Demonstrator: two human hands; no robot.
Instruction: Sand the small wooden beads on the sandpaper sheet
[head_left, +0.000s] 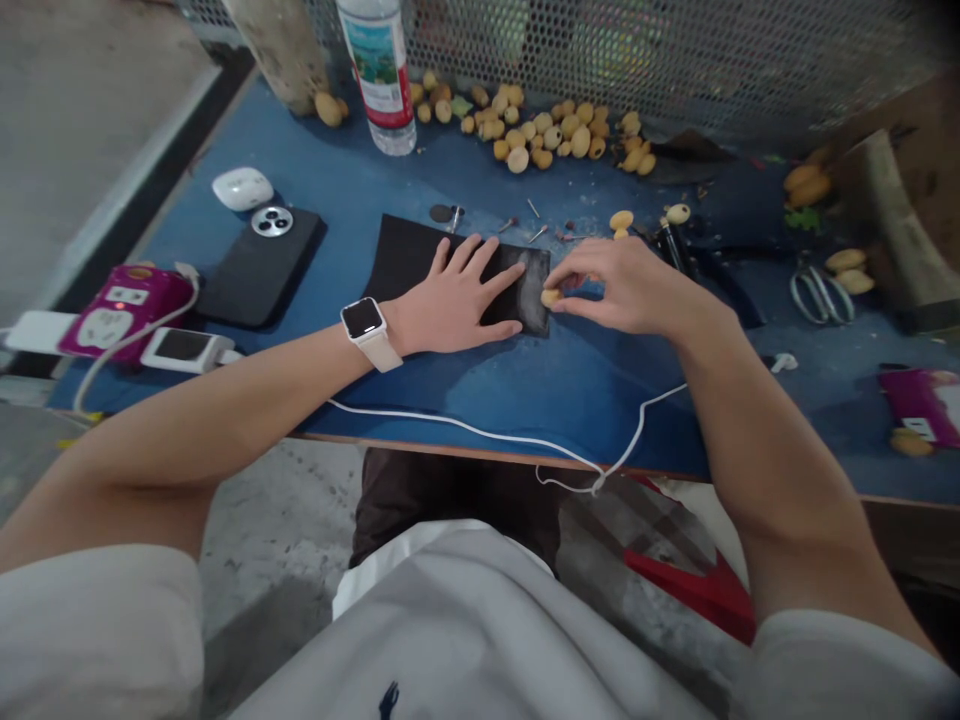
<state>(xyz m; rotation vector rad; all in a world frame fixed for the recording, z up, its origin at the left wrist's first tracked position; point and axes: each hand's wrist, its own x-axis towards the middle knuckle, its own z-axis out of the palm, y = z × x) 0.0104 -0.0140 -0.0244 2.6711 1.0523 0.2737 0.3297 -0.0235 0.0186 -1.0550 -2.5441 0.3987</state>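
Note:
My left hand (457,297) lies flat with its fingers spread on a sheet of black abrasive paper (405,262), which rests on a blue tabletop (585,400). A white-strapped smartwatch (366,325) sits on that wrist. My right hand (619,288) pinches a small tan fruit stone (550,297) between thumb and fingers. The stone touches the paper's right end, where a pale dusty patch (531,295) shows. My fingertips partly hide the stone.
Many tan fruit stones (517,130) lie at the table's back beside a water bottle (379,70). A black phone (261,265), white earbud case (242,188), pink power strip (124,310), scissors (821,295) and small drill bits (532,220) surround my hands. A white cable (495,430) crosses the front.

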